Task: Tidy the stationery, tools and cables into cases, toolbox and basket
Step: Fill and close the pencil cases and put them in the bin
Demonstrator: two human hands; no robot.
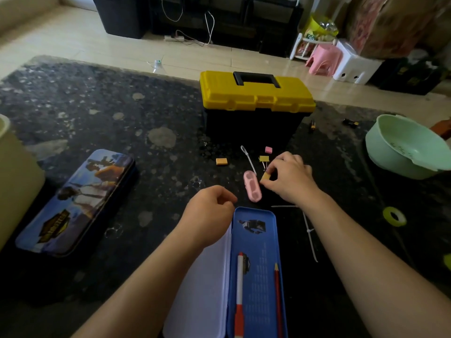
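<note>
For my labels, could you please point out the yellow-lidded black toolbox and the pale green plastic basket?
Yellow-lidded black toolbox (pixel 219 90): head view, on the yellow lid.
Pale green plastic basket (pixel 415 132): head view, on its inner wall.

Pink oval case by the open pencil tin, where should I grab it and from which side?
Pinch the pink case across its narrow middle, from above and its left: it lies flat on the table, and the right hand holding the yellow eraser crowds its right.
</note>
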